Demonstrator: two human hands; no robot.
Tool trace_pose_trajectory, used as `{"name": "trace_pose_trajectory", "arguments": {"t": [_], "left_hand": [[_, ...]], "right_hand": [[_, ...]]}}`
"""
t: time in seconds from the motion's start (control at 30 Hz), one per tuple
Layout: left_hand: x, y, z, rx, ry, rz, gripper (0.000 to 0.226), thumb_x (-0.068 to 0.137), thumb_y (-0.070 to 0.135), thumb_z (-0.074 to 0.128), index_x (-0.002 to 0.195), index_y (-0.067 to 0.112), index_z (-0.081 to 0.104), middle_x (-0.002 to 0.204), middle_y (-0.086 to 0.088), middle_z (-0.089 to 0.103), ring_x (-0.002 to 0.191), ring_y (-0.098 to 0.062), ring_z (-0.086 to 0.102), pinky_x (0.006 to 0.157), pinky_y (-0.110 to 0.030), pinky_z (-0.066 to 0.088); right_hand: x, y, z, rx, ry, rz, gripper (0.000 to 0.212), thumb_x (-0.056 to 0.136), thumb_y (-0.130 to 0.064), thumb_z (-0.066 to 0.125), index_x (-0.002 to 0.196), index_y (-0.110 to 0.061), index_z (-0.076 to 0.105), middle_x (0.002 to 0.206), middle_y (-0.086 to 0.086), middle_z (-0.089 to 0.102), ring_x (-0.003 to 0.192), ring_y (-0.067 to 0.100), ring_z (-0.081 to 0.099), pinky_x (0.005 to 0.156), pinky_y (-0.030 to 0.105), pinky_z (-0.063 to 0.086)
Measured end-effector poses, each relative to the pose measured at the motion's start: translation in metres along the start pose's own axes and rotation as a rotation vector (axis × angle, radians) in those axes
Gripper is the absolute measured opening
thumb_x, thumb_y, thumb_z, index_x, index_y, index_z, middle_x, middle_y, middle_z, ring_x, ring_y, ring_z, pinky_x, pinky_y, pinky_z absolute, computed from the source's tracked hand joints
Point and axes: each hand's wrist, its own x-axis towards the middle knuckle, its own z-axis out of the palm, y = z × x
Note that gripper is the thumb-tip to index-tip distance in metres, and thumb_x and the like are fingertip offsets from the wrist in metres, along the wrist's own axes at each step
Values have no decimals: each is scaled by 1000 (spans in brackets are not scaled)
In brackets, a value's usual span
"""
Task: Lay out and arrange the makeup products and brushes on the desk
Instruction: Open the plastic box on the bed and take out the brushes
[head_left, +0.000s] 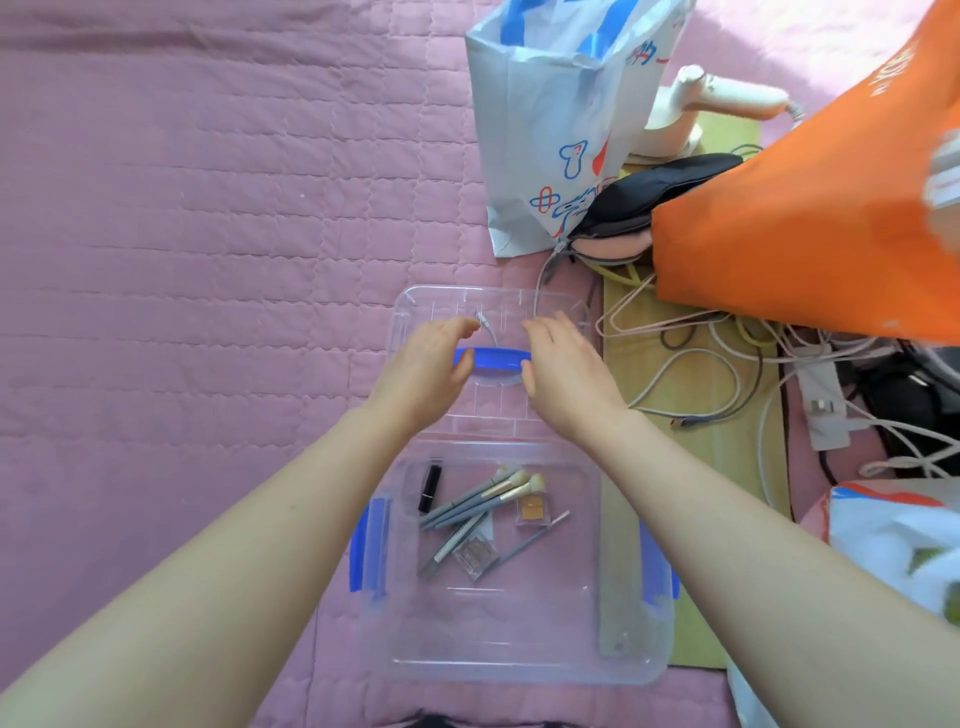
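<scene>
A clear plastic box (561, 660) with blue side clips sits open near the bottom centre. Inside lie a black lipstick (430, 487), several grey-handled makeup brushes (483, 499) and two small clear eyeshadow pots (531, 510). Beyond the box lies its clear lid (441, 304) with a blue handle (498, 358). My left hand (423, 369) and my right hand (563, 371) rest on the lid at either end of the handle, fingers relaxed and pointing away from me.
A pink quilted cover (208, 234) spreads to the left. A white printed bag (556, 119) stands behind the lid. An orange bag (810, 218), tangled cables (727, 364), a power strip (826, 405) and a wooden board (701, 415) crowd the right.
</scene>
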Motion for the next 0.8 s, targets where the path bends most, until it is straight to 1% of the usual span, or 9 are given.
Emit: {"name": "trace_pose_trajectory", "arguments": {"t": [0.17,0.3,0.37,0.4,0.47,0.53,0.6,0.7,0.8], "left_hand": [[-48,24,-8,5,153,71,31,96,15,48,127,13,54,119,0,61,115,-18,48,90,-28,39],[-85,33,-6,-12,245,106,28,94,12,51,121,11,58,111,0,63,109,-18,50,85,-36,46],[-103,34,-1,-66,272,102,26,93,9,52,118,9,60,108,-1,64,107,-19,53,86,-33,45],[-113,34,3,-90,271,92,26,93,8,52,118,9,60,107,-2,64,106,-19,53,87,-29,43],[-132,33,11,-94,259,76,27,92,8,53,118,10,60,106,0,64,104,-17,53,87,-24,39],[-150,30,20,-87,241,74,26,91,7,55,116,10,61,105,0,64,104,-15,53,87,-26,41],[-162,26,29,-87,205,54,25,91,7,55,115,11,62,105,1,64,105,-15,53,87,-29,44],[-174,19,42,-76,100,5,23,93,11,53,114,12,61,103,1,63,102,-18,53,85,-34,45],[-179,13,55,-36,-26,-16,18,94,15,51,110,15,60,101,2,61,96,-18,50,79,-40,46]], "right_hand": [[-46,-15,-17,58,147,-31,43,93,-12,45,135,-3,42,138,12,47,140,32,27,113,41,27],[-84,-19,-13,101,210,-30,42,90,-7,47,131,-1,46,133,13,51,137,34,33,112,41,30],[-104,-21,-7,111,239,-33,42,87,-6,49,128,0,49,129,14,54,133,35,37,109,43,34],[-115,-21,-3,112,247,-34,41,86,-5,50,127,0,50,126,15,55,131,35,40,107,44,36],[-137,-23,5,127,258,-34,39,84,-4,52,122,-1,53,122,14,56,125,34,44,102,46,41],[-156,-25,13,152,279,-44,36,83,-3,54,118,-3,55,118,11,58,120,31,48,97,44,45],[-169,-24,25,154,286,-52,35,83,-3,56,117,-4,56,116,10,59,118,30,50,97,42,46],[-182,-20,43,144,199,-14,34,88,-9,53,122,-8,54,117,7,58,123,30,47,100,41,44],[-188,-12,55,115,89,38,38,91,-14,49,128,-9,51,117,6,57,120,27,46,93,37,44]]}}
